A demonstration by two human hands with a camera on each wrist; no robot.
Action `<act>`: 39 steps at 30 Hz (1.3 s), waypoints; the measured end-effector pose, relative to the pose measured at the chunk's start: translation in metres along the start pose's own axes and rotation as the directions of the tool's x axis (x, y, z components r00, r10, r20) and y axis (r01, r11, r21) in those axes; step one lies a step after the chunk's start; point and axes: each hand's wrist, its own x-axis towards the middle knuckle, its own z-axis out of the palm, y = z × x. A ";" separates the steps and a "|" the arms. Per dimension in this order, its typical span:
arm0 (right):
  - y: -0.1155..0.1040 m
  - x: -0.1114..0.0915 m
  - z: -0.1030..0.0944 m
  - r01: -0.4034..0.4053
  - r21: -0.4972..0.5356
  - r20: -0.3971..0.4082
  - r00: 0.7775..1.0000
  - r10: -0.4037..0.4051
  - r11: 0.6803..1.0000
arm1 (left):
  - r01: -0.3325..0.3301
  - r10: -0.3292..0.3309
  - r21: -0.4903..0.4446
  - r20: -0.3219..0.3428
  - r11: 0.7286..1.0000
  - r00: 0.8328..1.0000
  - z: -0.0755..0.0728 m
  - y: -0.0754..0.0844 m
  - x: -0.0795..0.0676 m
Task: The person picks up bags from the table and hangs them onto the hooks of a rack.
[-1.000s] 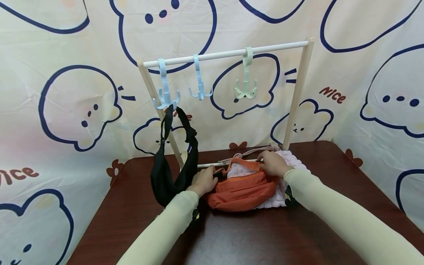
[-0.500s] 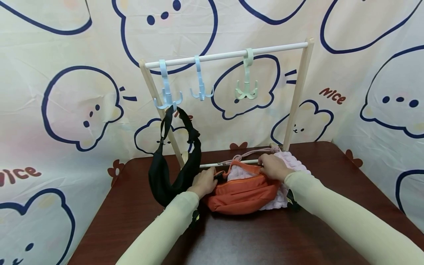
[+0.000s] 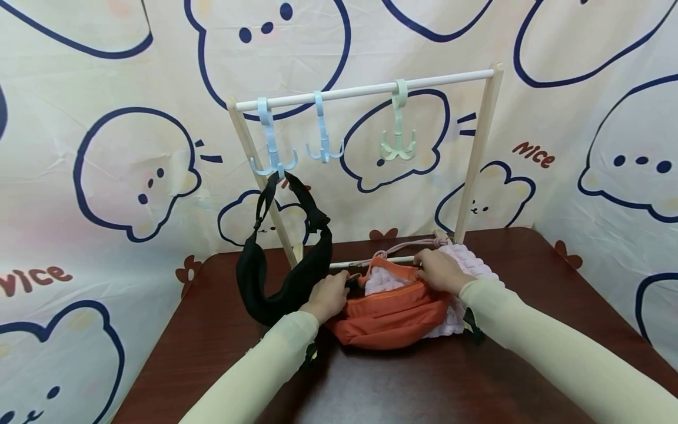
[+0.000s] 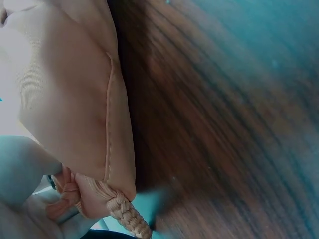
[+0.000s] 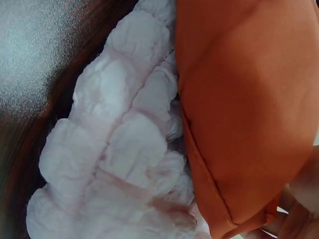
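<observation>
An orange waist bag lies at the foot of the rack, in front of a pale pink puffy quilted bag. My left hand grips its left end beside a black buckle. In the left wrist view, fingers curl round that end, close to a braided cord. With my right hand I pinch the upper right end of the orange bag. The right wrist view shows the orange fabric overlapping the puffy bag; the fingertips are partly hidden.
A wooden rack with a white bar carries two blue hooks and a green hook. From the left blue hook hangs a black bag, close to my left hand. Patterned cloth stands behind the brown table.
The orange bag has come slightly toward me with both hands on it. The hanging black bag has swung and spread wider beside my left hand. The head view has shifted a little.
</observation>
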 end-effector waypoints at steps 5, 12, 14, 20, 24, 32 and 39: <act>-0.001 -0.004 0.000 0.011 0.016 -0.017 1.000 -0.011 1.000 | -0.019 0.019 0.003 -0.030 1.000 0.999 0.000 0.002 -0.004; 0.000 -0.006 -0.003 0.004 0.022 -0.019 1.000 -0.003 1.000 | -0.034 0.034 0.004 -0.078 0.999 0.996 0.001 0.002 -0.008; 0.000 -0.006 -0.003 0.003 0.031 -0.024 1.000 -0.003 1.000 | -0.039 0.039 0.004 -0.093 0.999 0.995 0.001 0.003 -0.009; 0.002 -0.009 -0.002 0.009 0.041 -0.061 0.998 -0.007 0.999 | -0.059 0.059 0.001 -0.141 0.998 0.988 0.003 0.004 -0.011; 0.001 -0.013 -0.003 0.010 0.056 -0.088 0.996 -0.005 0.998 | -0.062 0.059 -0.020 -0.141 0.998 0.988 0.002 0.006 -0.013; 0.000 -0.018 -0.004 0.025 0.086 -0.111 0.994 -0.016 0.996 | -0.067 0.062 -0.033 -0.139 0.997 0.988 0.001 0.008 -0.016; 0.001 -0.023 -0.004 0.034 0.102 -0.140 0.990 -0.019 0.994 | -0.070 0.062 -0.038 -0.166 0.997 0.984 -0.002 0.008 -0.018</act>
